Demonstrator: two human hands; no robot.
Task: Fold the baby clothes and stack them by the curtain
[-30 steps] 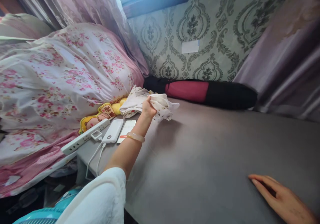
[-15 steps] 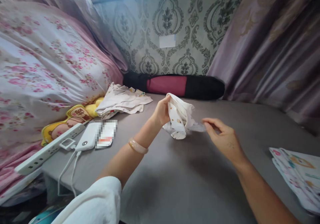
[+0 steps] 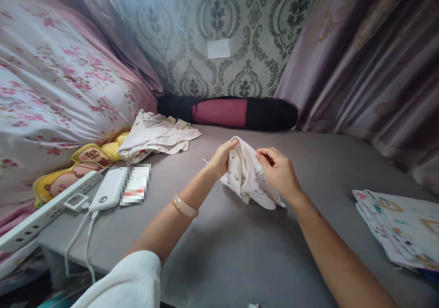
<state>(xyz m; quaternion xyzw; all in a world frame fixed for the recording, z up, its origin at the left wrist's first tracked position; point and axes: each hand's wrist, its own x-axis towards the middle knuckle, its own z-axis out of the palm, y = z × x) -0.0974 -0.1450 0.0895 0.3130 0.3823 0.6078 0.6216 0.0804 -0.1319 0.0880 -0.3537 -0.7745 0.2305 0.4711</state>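
A white cloth (image 3: 245, 170) with small brown and grey prints hangs bunched between my hands, above the grey bed-like surface (image 3: 219, 253). My left hand (image 3: 221, 159) grips its upper left edge, thumb on top; a cream bangle circles that wrist. On the other side, my right hand (image 3: 279, 170) pinches the cloth's upper right part between thumb and fingers. The lower folds droop toward the surface, one rounded white flap showing. Whether the cloth is a garment, I cannot tell. A thin white string end (image 3: 205, 161) pokes out behind my left wrist.
Behind on the left lies a pile of white printed cloths (image 3: 157, 136). Folded printed cloths (image 3: 398, 225) sit at the right. A black and maroon roll (image 3: 219, 113) lines the wall. Power bank (image 3: 106, 191), blurred-out flat item (image 3: 135, 184), power strip (image 3: 51, 207) and yellow plush (image 3: 75, 166) stand left.
My right hand has moved left and now pinches the main body of the cloth, close to my left hand. The cloth hangs more opened out and lower. The view has shifted slightly right.
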